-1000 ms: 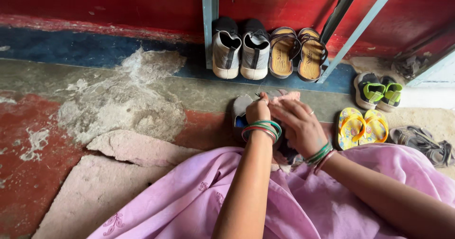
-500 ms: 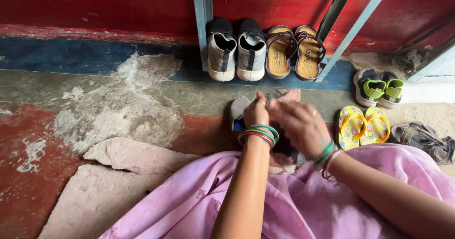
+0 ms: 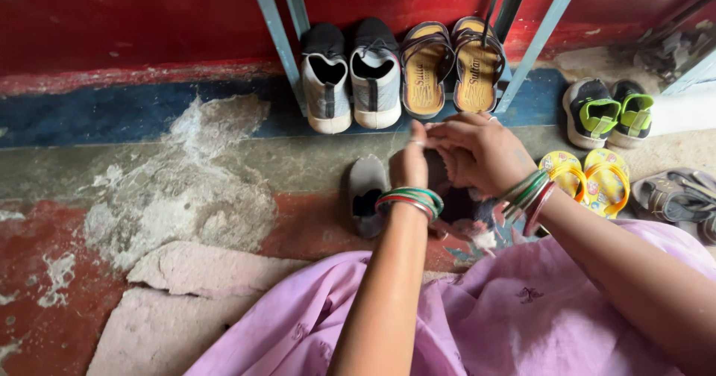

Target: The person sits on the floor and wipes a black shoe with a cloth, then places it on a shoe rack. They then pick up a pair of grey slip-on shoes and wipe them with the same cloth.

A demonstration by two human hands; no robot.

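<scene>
My left hand (image 3: 409,165), with green and red bangles at the wrist, and my right hand (image 3: 479,152) meet fingertip to fingertip over a dark grey shoe (image 3: 450,195) on the floor. Both grip its upper part, and the fingers hide exactly where. Its partner, a grey slip-on shoe (image 3: 366,191), lies just left of my left hand, untouched. A patterned cloth (image 3: 488,236) shows under my right wrist. My pink garment (image 3: 477,324) fills the lower part of the view.
A blue metal rack leg (image 3: 277,33) stands against the red wall, with grey sneakers (image 3: 350,77) and brown sandals (image 3: 451,66) lined up there. Green-and-black shoes (image 3: 608,111), yellow flip-flops (image 3: 585,178) and grey sandals (image 3: 675,197) lie to the right. The concrete floor (image 3: 171,197) is cracked.
Both hands have lifted a little toward the rack and closed together over the dark shoe. The grey slip-on left of them is now uncovered.
</scene>
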